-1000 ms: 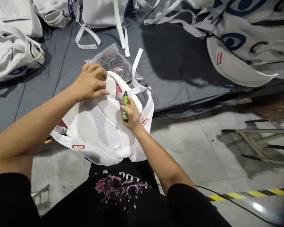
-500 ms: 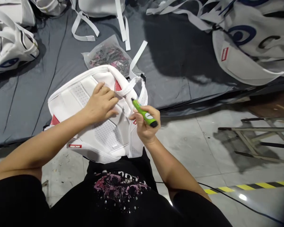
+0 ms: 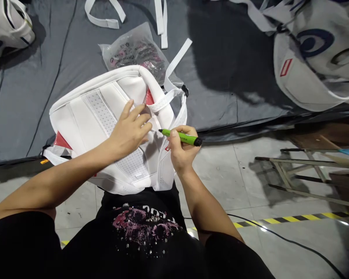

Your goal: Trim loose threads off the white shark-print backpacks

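Head view: smooth white backpack (image 3: pixel 104 116), mesh panels; slim green marker (image 3: pixel 180 136).

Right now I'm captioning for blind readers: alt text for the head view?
A person's left hand presses on a white backpack in their lap while the right hand holds a green marker at it; more white bags lie on grey sheeting.

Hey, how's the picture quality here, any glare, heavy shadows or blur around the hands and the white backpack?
Head view: white backpack brightly lit, near overexposed; left hand shadows its panel; right hand and green marker sharp; dark shadow across grey sheet; glare spots on floor; edges bowed by wide lens.
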{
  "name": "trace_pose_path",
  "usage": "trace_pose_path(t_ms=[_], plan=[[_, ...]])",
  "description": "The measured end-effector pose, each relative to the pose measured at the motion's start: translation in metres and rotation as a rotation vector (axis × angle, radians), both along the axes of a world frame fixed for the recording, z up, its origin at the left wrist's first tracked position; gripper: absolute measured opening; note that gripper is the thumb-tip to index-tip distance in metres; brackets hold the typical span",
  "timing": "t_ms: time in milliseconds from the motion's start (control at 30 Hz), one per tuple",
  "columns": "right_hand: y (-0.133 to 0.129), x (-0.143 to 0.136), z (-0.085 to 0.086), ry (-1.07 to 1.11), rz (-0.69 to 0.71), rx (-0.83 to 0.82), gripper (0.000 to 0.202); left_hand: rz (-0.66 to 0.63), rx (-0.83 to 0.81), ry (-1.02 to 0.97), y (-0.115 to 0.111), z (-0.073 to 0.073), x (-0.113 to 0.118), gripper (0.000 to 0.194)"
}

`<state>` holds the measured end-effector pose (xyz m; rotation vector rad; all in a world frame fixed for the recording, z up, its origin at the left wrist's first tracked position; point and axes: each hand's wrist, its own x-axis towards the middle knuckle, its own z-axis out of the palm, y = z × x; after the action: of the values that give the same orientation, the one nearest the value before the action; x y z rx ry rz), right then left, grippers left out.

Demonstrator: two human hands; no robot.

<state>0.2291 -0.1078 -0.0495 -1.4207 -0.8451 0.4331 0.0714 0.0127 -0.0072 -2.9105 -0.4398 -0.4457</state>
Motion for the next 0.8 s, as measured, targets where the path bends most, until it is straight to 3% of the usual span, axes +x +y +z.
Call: trace_pose_path(t_ms=[133,333,567,800], plan=[[-0.001,0.000,0.004,0.067,0.120,-0.041,0.029,0.024,-0.098,-0.095,-0.012,-0.013,0.004,0.012],[0.001,-0.007,0.004,0.043,0.069,-0.069,0.026,0.032,-0.295,-0.122,-0.008,-0.023,0.002,0.012],[0.006,-0.006,-0.006,-0.057,0.085,-0.084,0.021,0.057,-0.284,-0.121,-0.011,-0.023,0.003,0.016],[0.006,-0.009,0.000,-0.003,0.091,-0.098,0.022,0.040,-0.206,-0.148,-0.012,-0.025,0.003,0.011]])
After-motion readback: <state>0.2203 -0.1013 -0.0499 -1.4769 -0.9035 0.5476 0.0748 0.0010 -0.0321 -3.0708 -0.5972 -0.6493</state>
